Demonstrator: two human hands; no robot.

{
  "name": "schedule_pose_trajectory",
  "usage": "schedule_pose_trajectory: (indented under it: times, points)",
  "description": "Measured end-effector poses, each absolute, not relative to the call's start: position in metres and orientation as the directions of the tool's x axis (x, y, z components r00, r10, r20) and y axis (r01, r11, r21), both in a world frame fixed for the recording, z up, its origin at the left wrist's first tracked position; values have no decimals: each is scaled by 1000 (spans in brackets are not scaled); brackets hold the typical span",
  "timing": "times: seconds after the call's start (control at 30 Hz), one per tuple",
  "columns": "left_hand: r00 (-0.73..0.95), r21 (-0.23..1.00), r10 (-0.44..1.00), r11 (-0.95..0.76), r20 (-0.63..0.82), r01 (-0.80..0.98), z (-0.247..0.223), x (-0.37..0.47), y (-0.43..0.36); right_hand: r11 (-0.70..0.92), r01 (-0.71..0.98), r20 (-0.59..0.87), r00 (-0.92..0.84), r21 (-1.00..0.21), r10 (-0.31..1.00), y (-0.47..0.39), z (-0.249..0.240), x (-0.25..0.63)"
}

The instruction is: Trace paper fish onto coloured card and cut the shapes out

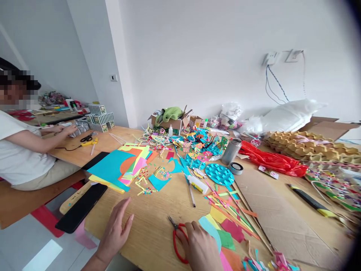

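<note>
My left hand [117, 224] is held over the near table edge with its fingers stretched and thumb apart, holding nothing. Red-handled scissors [175, 246] lie at the near middle of the table, blades pointing away. Fingers of my right hand [199, 242] are curled round one handle loop. Right beside that hand are cut paper pieces: a light blue one [211, 231], a dark red one [232, 229] and a green one [225, 239]. Further off, a stack of coloured paper topped by a blue sheet [108, 167] lies beyond my left hand.
A glue bottle [198, 184], a pen [191, 195] and a blue dotted disc [219, 174] lie mid-table. A steel flask [231, 151] stands behind. Cardboard [278, 218] and a utility knife [311, 200] are at right. At left, a co-worker [25, 150] sits handling something grey.
</note>
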State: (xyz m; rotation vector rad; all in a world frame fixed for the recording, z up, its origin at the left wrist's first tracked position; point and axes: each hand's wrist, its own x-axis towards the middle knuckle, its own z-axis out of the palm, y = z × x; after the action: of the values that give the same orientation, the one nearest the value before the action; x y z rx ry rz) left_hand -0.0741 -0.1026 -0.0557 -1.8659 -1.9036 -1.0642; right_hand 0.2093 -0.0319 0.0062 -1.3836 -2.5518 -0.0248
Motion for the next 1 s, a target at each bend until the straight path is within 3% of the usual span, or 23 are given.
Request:
schedule_pose_trajectory:
  times: [0.13,0.23,0.4,0.87,1.0]
  points:
    - [-135,291,768,-70,626,954,-52,-74,-103,688,676,526,-498,-262,689,-33,2,219]
    - [-135,287,775,-62,617,956,-49,-73,-103,774,544,637,-480,-324,603,-40,0,218]
    - [-128,299,804,-64,580,952,-45,-73,-102,826,429,683,-478,-367,552,-55,-7,222]
    - [-147,342,857,-37,494,939,-41,-73,-104,795,382,599,-523,-472,607,-63,-22,229]
    - [-155,315,849,-15,506,949,-40,-70,-105,828,371,671,-486,-421,559,-58,-38,230]
